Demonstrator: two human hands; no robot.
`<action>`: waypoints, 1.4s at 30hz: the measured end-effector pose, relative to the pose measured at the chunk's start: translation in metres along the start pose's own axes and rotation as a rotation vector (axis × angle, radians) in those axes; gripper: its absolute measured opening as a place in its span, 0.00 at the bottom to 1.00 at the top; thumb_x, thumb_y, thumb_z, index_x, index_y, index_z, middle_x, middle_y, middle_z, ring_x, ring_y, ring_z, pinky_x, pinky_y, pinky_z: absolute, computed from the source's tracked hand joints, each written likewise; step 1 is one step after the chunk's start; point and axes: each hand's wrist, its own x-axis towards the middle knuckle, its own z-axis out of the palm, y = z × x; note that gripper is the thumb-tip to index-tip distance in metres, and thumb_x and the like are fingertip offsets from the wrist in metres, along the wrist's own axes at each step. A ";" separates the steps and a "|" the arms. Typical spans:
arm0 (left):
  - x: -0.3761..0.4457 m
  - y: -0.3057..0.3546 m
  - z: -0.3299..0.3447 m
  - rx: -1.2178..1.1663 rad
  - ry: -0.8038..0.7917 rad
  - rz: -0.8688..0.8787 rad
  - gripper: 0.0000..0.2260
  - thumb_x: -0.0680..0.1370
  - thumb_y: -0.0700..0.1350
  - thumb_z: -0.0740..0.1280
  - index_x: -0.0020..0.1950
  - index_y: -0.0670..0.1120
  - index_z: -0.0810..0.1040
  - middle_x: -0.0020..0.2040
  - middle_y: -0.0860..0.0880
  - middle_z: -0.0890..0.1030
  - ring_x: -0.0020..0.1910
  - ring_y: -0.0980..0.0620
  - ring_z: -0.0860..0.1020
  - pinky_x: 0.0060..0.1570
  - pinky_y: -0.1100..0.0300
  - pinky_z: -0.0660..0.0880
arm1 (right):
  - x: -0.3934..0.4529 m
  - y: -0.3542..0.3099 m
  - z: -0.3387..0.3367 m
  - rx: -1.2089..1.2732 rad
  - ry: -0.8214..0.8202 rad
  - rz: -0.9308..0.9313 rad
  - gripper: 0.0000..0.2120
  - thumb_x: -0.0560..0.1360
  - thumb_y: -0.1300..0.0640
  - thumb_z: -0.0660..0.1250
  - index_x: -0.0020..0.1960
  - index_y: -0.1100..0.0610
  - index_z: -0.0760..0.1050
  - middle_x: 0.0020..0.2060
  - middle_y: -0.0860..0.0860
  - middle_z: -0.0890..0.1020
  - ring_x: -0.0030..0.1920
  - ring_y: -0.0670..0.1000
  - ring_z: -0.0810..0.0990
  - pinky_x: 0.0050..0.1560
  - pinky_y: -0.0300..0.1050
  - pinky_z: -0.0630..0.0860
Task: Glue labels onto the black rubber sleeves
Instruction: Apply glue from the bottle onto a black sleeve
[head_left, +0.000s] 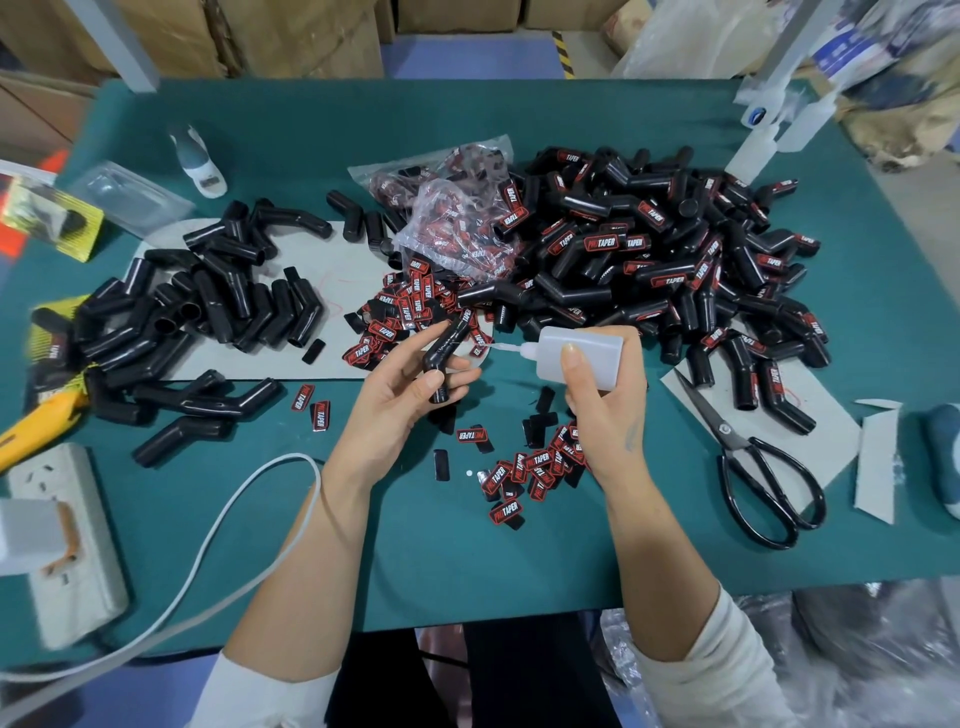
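At the centre of the frame the left hand (410, 395) grips one bent black sleeve (444, 358), thumb on its lower leg and fingers curled behind, so the sleeve stands tilted with its upper end leaning toward the upper right. The right hand (605, 400) is wrapped round a white glue bottle (576, 356) held on its side, thumb on top, its thin nozzle pointing left and reaching just to the sleeve's upper part. Both hands hover over the green table (467, 545). A heap of unlabelled sleeves (208, 306) lies on grey card at the left of the frame; a larger heap of labelled sleeves (654, 249) fills the upper right. Between the heaps, just above the hands, loose red-and-black labels (405, 312) spill from clear bags (457, 208), and more labels (530, 467) lie scattered near the right wrist in the lower centre. Black scissors (753, 467) rest at the right, partly on another grey card. At the lower left a power strip (67, 545) sits with a white cable (249, 525) curving toward the left forearm; a yellow knife (36, 421) lies just above it
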 end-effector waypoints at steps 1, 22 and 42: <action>0.000 0.000 0.000 0.001 -0.002 0.002 0.21 0.84 0.37 0.63 0.76 0.49 0.73 0.60 0.43 0.84 0.64 0.39 0.83 0.61 0.52 0.80 | 0.000 0.000 0.000 0.003 0.006 0.003 0.07 0.79 0.47 0.69 0.53 0.45 0.72 0.48 0.50 0.80 0.47 0.49 0.78 0.44 0.41 0.75; -0.002 0.002 0.004 0.003 0.005 0.029 0.22 0.82 0.35 0.64 0.75 0.50 0.74 0.59 0.45 0.85 0.65 0.38 0.83 0.62 0.51 0.80 | 0.002 0.005 -0.002 -0.008 0.027 0.008 0.07 0.79 0.46 0.69 0.54 0.43 0.72 0.48 0.49 0.80 0.47 0.49 0.79 0.43 0.43 0.76; 0.001 0.000 0.002 0.006 -0.002 0.030 0.24 0.83 0.35 0.65 0.73 0.59 0.79 0.59 0.46 0.85 0.63 0.40 0.84 0.61 0.53 0.80 | -0.002 -0.001 0.000 0.002 -0.044 -0.016 0.06 0.78 0.47 0.69 0.52 0.41 0.74 0.49 0.49 0.80 0.46 0.47 0.79 0.41 0.39 0.75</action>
